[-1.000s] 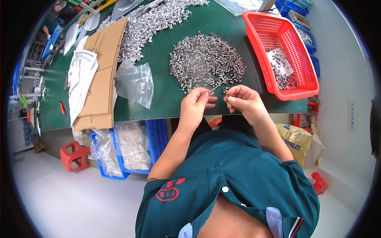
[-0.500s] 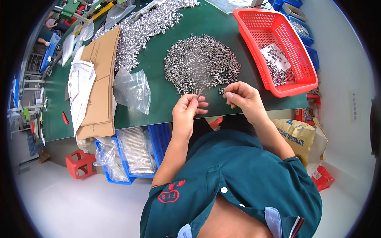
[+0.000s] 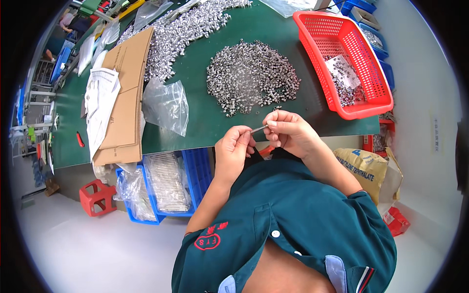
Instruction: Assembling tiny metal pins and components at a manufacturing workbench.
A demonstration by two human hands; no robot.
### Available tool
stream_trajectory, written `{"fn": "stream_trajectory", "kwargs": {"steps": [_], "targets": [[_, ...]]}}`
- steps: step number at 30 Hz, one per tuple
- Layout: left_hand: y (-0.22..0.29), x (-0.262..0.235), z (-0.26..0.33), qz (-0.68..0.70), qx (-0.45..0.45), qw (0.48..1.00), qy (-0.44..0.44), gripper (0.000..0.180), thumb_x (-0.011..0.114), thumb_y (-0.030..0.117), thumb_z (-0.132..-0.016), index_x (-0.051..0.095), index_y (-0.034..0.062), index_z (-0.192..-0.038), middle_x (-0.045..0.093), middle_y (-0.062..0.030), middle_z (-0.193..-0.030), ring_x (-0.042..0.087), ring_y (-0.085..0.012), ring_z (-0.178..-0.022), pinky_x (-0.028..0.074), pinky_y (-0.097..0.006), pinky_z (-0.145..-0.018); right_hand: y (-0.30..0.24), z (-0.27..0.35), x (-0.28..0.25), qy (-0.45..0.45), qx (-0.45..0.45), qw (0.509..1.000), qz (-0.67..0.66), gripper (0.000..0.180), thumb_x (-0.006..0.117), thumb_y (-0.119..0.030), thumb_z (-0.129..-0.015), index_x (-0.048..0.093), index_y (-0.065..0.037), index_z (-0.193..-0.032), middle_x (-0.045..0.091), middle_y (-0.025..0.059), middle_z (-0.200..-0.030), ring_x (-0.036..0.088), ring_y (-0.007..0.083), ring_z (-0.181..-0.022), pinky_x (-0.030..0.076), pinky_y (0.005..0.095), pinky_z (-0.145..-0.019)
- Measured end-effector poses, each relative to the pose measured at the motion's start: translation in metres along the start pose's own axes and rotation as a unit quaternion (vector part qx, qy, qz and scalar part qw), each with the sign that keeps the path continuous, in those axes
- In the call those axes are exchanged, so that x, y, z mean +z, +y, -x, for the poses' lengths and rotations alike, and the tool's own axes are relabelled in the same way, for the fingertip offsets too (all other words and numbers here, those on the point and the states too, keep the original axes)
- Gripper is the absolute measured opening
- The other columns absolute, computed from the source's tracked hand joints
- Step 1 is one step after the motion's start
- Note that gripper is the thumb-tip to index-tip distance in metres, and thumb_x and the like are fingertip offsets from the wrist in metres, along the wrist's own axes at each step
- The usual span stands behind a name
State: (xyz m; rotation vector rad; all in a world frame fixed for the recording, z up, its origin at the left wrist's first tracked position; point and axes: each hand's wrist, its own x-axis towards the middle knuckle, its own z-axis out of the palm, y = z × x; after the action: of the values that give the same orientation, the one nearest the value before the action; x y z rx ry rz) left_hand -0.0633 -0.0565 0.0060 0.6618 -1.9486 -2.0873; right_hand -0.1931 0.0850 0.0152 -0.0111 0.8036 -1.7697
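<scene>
My left hand [image 3: 234,150], just off the table's front edge, pinches a thin grey metal rod [image 3: 259,129] between thumb and fingers. The rod slants up toward my right hand [image 3: 289,131], whose thumb and fingertips are closed at its far end. Whatever those fingertips hold there is too small to make out. Beyond both hands, a round pile of small metal sleeves [image 3: 222,73] lies on the green table [image 3: 193,63]. A few loose sleeves rest between the pile and my right hand.
A red plastic basket [image 3: 337,110] with small metal parts and a paper slip stands at the right. Left of the pile lie a clear plastic bag [image 3: 168,107] and flattened cardboard [image 3: 128,97]. A larger heap of shiny metal parts [image 3: 168,46] spreads behind. Blue crates [image 3: 198,171] stand below the table.
My right hand has moved left and down, away from the pile's near edge, to the rod's end. My left hand has come slightly lower, and the rod now tilts toward the right hand.
</scene>
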Motion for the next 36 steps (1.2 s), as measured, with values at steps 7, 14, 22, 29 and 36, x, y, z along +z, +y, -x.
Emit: {"fn": "stream_trajectory", "kwargs": {"steps": [7,14,22,29,36], "targets": [[0.004,0.001,0.004,-0.044,0.018,0.999,0.012,0.013,0.051,0.009,-0.095,0.06,0.0004,-0.095,0.061,-0.0033,-0.072,0.056,-0.0075,-0.059,0.045,-0.02,-0.052,0.002,0.002,0.002,0.012,-0.015,0.999,0.05,0.008,0.06,-0.006,-0.087,0.06,-0.001,-0.093,0.061,0.0057,-0.077,0.056,0.0108,-0.064,0.046,0.0243,-0.055],[0.003,0.0,0.006,-0.017,-0.014,1.0,-0.011,0.014,0.05,0.012,-0.096,0.059,0.0008,-0.096,0.06,-0.0032,-0.071,0.055,-0.0073,-0.056,0.043,-0.02,-0.049,0.003,0.008,0.014,0.058,-0.094,0.974,0.196,0.012,0.063,-0.008,-0.087,0.061,0.0,-0.095,0.062,0.0046,-0.078,0.056,0.009,-0.064,0.048,0.0229,-0.058],[0.001,0.001,0.005,0.1,-0.061,0.993,-0.035,0.015,0.049,0.014,-0.096,0.057,0.0012,-0.096,0.059,-0.0028,-0.071,0.054,-0.0073,-0.056,0.043,-0.02,-0.049,0.01,0.012,0.014,0.058,-0.137,0.95,0.273,0.016,0.065,-0.002,-0.085,0.061,0.001,-0.1,0.063,0.0029,-0.083,0.059,0.0077,-0.071,0.051,0.0232,-0.066],[0.002,-0.002,0.005,0.164,-0.1,0.977,-0.089,0.015,0.053,0.017,-0.095,0.058,0.0028,-0.095,0.06,-0.004,-0.069,0.055,-0.0096,-0.054,0.043,-0.02,-0.048,0.005,0.01,0.014,0.046,-0.241,0.845,0.475,0.013,0.07,-0.005,-0.079,0.066,0.0,-0.09,0.064,0.0043,-0.08,0.061,0.0095,-0.072,0.049,0.0243,-0.066],[0.002,-0.004,0.005,0.208,-0.125,0.965,-0.098,0.016,0.053,0.018,-0.095,0.058,0.003,-0.095,0.06,-0.0041,-0.07,0.055,-0.0104,-0.054,0.043,-0.021,-0.048,0.001,0.006,0.013,0.013,-0.227,0.808,0.543,0.02,0.068,0.001,-0.078,0.067,-0.001,-0.098,0.059,0.0034,-0.082,0.058,0.0093,-0.073,0.048,0.023,-0.066]]}}
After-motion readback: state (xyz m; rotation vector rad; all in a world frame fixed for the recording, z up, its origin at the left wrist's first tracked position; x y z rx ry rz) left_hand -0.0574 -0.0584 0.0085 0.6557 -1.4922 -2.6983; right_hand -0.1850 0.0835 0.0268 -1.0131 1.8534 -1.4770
